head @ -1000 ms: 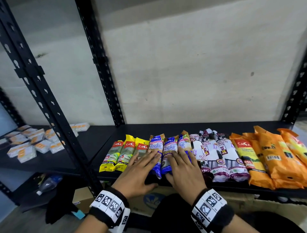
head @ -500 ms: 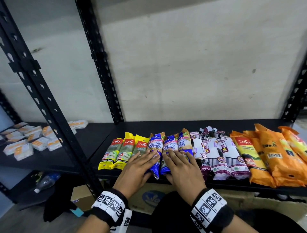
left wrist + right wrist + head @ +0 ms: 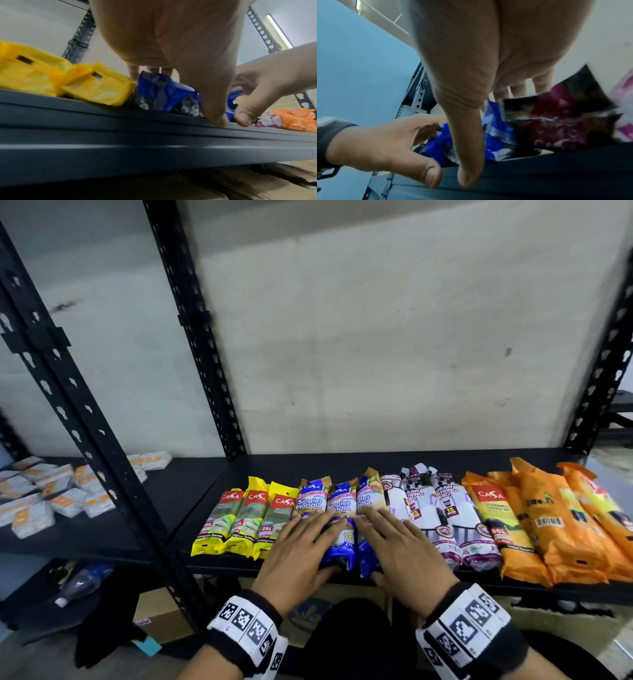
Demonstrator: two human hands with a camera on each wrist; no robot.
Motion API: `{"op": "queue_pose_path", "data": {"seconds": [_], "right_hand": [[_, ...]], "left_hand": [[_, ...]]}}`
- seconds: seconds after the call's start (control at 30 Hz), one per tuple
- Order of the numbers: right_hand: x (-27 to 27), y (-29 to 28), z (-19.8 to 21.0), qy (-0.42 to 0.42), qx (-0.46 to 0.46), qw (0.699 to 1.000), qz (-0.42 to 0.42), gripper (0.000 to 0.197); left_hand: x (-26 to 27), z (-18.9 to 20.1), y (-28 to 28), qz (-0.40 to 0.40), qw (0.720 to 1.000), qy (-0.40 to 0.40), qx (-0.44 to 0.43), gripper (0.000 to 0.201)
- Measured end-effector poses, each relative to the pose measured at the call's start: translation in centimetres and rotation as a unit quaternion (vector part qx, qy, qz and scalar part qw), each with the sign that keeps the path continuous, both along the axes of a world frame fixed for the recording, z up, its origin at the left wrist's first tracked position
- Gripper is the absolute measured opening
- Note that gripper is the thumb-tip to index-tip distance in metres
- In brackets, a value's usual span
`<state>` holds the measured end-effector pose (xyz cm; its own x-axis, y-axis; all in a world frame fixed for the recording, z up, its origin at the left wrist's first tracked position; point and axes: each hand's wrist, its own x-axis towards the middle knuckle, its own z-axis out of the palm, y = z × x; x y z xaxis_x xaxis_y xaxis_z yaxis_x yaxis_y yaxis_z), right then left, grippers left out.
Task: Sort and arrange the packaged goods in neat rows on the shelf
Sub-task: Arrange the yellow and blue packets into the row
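A row of packets lies along the front of the black shelf (image 3: 308,467): three yellow packs (image 3: 239,518), three blue packs (image 3: 342,508), white and purple packs (image 3: 448,518), then orange packs (image 3: 548,525). My left hand (image 3: 298,553) lies flat with straight fingers on the leftmost blue pack (image 3: 154,92). My right hand (image 3: 400,549) lies flat on the blue pack (image 3: 498,129) beside the purple ones (image 3: 556,125). Both thumbs touch the shelf's front lip (image 3: 154,121).
A second shelf (image 3: 113,529) at the left carries several small white and orange packets (image 3: 44,494). Black perforated uprights (image 3: 85,440) stand left and at the back. Cardboard boxes (image 3: 161,618) and a bottle (image 3: 78,587) lie below. The shelf's rear half is bare.
Both hands have stayed flat on the blue packs, with their fingers sliding slightly forward along them. The head view has shifted a little.
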<state>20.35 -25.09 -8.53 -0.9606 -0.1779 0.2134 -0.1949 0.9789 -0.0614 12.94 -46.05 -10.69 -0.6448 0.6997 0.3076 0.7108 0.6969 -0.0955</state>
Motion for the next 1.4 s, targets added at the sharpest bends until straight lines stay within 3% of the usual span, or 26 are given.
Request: {"op": "queue_pose_path", "data": {"seconds": [0.2,0.4,0.47,0.57,0.87,1.07,1.4], "right_hand": [[0.1,0.7,-0.2,0.064,-0.093,0.993,-0.025,0.061],[0.9,0.7,-2.0,0.17,-0.23,0.956,-0.065,0.043],[1.2,0.5,-2.7,0.167,-0.205,0.963,-0.06,0.041],[1.0,0.0,-3.2,0.15,-0.096,0.983,-0.049,0.039],[0.9,-1.0,-1.9,0.145,-0.05,0.984,-0.094,0.042],[0.9,-0.6,-2.5,0.086,-0.033,0.992,-0.081,0.079],[0.9,-0.5,-2.7,0.069,-0.045,0.994,-0.075,0.079]], "left_hand": [[-0.3,0.3,-0.1,-0.014,1.0,-0.02,0.011,0.076],[0.2,1.8,0.7,0.003,0.999,-0.023,-0.036,0.072],[0.3,1.8,0.7,0.008,0.999,-0.028,-0.034,0.071],[0.2,1.3,0.6,0.018,0.999,-0.037,-0.02,0.071],[0.6,1.1,1.2,0.043,0.997,-0.058,-0.011,0.07],[0.5,0.3,0.9,0.03,0.998,-0.044,-0.014,0.074],[0.7,-0.2,0.7,0.022,0.999,-0.035,0.005,0.073]]}}
